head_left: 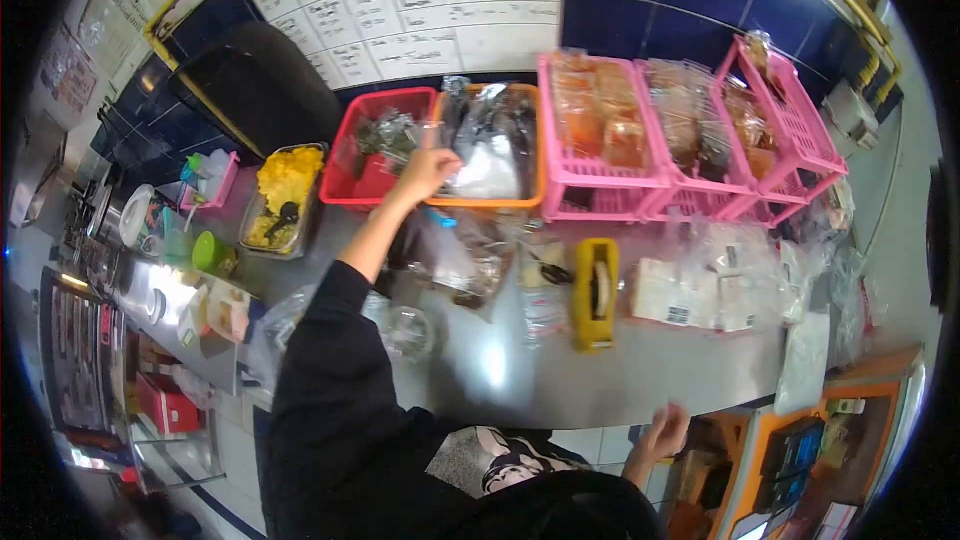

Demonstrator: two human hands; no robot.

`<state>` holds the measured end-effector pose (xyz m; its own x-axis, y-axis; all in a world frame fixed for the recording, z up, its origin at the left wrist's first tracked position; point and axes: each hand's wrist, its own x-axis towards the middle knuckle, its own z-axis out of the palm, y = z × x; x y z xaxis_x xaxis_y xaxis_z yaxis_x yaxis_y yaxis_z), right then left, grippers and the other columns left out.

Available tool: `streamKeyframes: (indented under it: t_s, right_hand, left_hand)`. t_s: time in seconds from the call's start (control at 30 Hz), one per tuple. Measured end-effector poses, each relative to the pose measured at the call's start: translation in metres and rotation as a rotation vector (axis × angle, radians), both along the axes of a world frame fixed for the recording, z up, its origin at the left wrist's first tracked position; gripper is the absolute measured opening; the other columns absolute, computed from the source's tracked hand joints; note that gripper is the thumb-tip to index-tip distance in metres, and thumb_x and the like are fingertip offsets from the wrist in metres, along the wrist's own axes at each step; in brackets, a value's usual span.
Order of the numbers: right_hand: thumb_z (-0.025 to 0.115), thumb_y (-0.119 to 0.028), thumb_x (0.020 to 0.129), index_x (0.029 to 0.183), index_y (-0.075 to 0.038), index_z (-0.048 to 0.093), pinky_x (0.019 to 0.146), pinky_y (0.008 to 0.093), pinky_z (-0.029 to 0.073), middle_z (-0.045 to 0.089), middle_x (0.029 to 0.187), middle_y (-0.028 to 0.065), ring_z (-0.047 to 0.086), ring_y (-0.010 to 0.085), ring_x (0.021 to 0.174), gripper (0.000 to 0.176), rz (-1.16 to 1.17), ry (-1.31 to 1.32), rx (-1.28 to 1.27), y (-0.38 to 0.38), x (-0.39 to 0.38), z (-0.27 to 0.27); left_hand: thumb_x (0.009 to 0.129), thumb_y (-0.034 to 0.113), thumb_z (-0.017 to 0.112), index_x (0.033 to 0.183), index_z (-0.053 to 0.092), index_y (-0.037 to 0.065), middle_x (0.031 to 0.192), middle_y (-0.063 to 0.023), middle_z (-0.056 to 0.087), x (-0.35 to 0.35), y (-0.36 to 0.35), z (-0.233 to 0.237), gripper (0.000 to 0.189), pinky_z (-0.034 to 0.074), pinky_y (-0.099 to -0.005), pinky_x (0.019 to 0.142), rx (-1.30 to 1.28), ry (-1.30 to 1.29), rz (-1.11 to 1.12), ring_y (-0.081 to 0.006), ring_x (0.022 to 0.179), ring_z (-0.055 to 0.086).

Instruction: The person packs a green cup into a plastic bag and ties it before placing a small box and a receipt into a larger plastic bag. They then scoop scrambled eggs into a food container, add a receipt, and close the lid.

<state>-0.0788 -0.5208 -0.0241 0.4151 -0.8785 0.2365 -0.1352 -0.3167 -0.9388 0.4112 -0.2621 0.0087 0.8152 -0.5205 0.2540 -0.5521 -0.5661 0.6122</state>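
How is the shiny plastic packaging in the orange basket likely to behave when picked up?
The plastic packaging would probably be floppy, since its upper parts look creased and crumpled. Its glossy surface suggests it may be slippery. Lying inside the orange basket, it seems unlikely to roll away.

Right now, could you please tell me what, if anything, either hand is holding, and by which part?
The left hand is at the orange basket, but its grip is unclear; the right hand shows nothing held.

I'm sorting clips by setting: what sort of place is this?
Probably a commercial kitchen or food-packing area. A metal counter runs along the wall, with yellow food in a container and clear packets in pink baskets.
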Motion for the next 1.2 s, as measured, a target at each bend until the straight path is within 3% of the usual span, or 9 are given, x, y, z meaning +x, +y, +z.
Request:
streamKeyframes:
  t_s: [0.2,0.27,0.4,0.6,0.63,0.8,0.9,0.97,1.2]
  right_hand:
    - [0.056,-0.001,0.079,0.087,-0.001,0.059,0.064,0.0325,0.047,0.059,0.077,0.0169,0.06,0.0305,0.07,0.008,0.529,0.086,-0.422,0.074,0.269,0.078]
    - [0.053,0.001,0.078,0.087,0.0,0.059,0.065,0.04,0.047,0.059,0.08,0.0209,0.058,0.0395,0.077,0.011,0.656,0.086,-0.439,0.077,0.347,0.05]
    - [0.051,0.002,0.078,0.087,0.001,0.06,0.066,0.0388,0.048,0.061,0.081,0.0216,0.06,0.0373,0.077,0.013,0.568,0.184,-0.579,0.073,0.433,0.009]
    - [0.055,0.003,0.076,0.083,0.001,0.061,0.064,0.0339,0.049,0.064,0.076,0.0164,0.064,0.0304,0.071,0.01,0.856,0.148,-0.386,0.066,0.483,0.016]
    - [0.056,0.001,0.077,0.085,0.001,0.061,0.065,0.0323,0.049,0.064,0.076,0.0162,0.064,0.0264,0.071,0.01,0.91,0.238,-0.363,0.063,0.487,0.013]
    - [0.058,0.001,0.074,0.088,0.002,0.063,0.065,0.0317,0.049,0.064,0.074,0.0168,0.064,0.0233,0.07,0.014,1.001,0.333,-0.517,0.06,0.485,0.003]
    - [0.062,0.001,0.071,0.088,0.002,0.065,0.063,0.0324,0.049,0.064,0.073,0.0172,0.064,0.0246,0.067,0.017,1.019,0.355,-0.413,0.057,0.48,0.005]
    - [0.065,0.0,0.07,0.088,0.002,0.065,0.062,0.0316,0.048,0.064,0.073,0.0166,0.063,0.0225,0.065,0.018,1.02,0.387,-0.368,0.057,0.476,0.01]
    - [0.074,-0.005,0.062,0.078,0.001,0.066,0.058,0.0289,0.047,0.063,0.065,0.0131,0.06,0.017,0.058,0.019,0.963,0.431,-0.345,0.059,0.467,0.024]
  left_hand:
    - [0.08,0.008,0.062,0.1,0.061,0.002,0.088,-0.0147,0.066,-0.002,0.009,-0.01,0.02,0.049,-0.0325,0.073,-0.339,-0.002,-0.03,-0.0235,0.083,0.065]
    - [0.082,0.006,0.06,0.103,0.059,0.003,0.093,-0.0143,0.065,-0.005,0.01,-0.011,0.022,0.049,-0.0319,0.075,-0.346,-0.065,-0.05,-0.0234,0.089,0.064]
    - [0.082,0.001,0.055,0.101,0.057,0.0,0.096,-0.0184,0.063,0.009,0.008,-0.016,0.02,0.048,-0.0343,0.077,-0.336,-0.124,-0.06,-0.03,0.091,0.062]
    - [0.08,0.002,0.057,0.098,0.058,-0.003,0.09,-0.0194,0.064,0.031,-0.01,-0.043,0.019,0.048,-0.0361,0.072,-0.303,0.008,-0.025,-0.0314,0.085,0.063]
    - [0.077,0.004,0.058,0.102,0.059,0.0,0.097,-0.0201,0.063,0.028,-0.009,-0.037,0.025,0.047,-0.0388,0.081,-0.285,0.091,-0.024,-0.0341,0.094,0.06]
    - [0.077,0.017,0.065,0.102,0.059,0.001,0.096,-0.017,0.064,0.023,-0.013,-0.033,0.031,0.047,-0.0393,0.08,-0.256,0.2,-0.011,-0.0331,0.093,0.06]
    - [0.077,0.021,0.066,0.101,0.06,0.002,0.093,-0.0137,0.063,0.023,-0.015,-0.035,0.031,0.044,-0.04,0.083,-0.239,0.14,-0.077,-0.0328,0.094,0.057]
    - [0.077,0.018,0.068,0.1,0.061,0.006,0.094,-0.0114,0.062,0.021,-0.021,-0.033,0.027,0.044,-0.0384,0.08,-0.331,-0.153,-0.032,-0.0304,0.093,0.056]
    - [0.071,0.015,0.069,0.089,0.061,0.007,0.096,-0.0107,0.059,0.029,-0.036,-0.04,0.021,0.043,-0.0406,0.083,-0.225,-0.132,-0.152,-0.0318,0.095,0.053]
